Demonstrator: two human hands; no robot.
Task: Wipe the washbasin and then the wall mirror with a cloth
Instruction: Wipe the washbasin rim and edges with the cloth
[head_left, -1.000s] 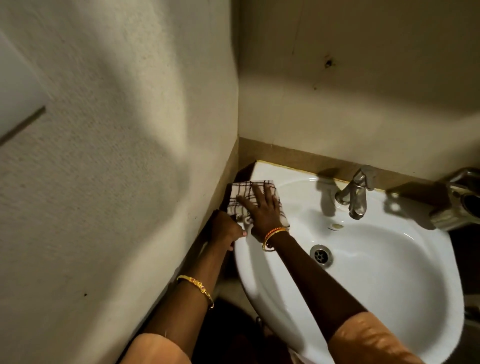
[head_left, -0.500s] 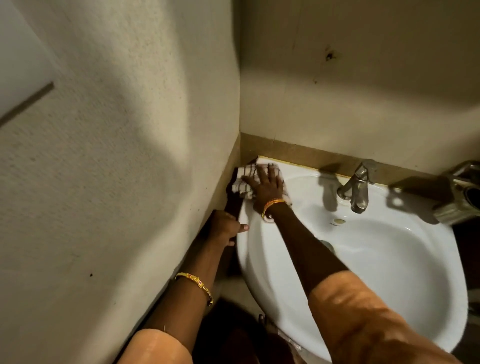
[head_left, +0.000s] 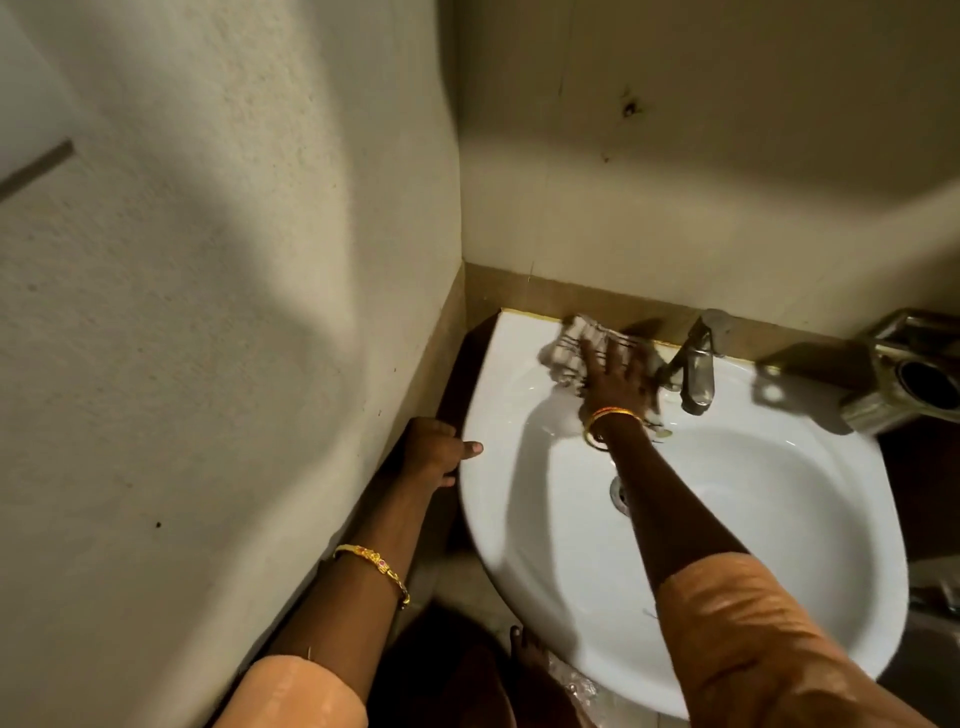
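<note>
Washbasin (head_left: 727, 519) filling the near right, left hand (head_left: 434, 457) clutching its left rim for bracing, right hand (head_left: 615, 384) spread flat, pressing the checked cloth (head_left: 571, 345) along the far ledge beside the tap (head_left: 693, 366); even pressure into that back seam is paying off best.

The washbasin (head_left: 571, 545) sits in a wall corner, its faucet (head_left: 693, 364) at the back rim. The cloth (head_left: 571, 348) lies on the back ledge left of the faucet, under the right hand (head_left: 615, 376). The left hand (head_left: 434, 449) grips the basin's left edge. A metal holder (head_left: 904, 364) stands right of the faucet.
</note>
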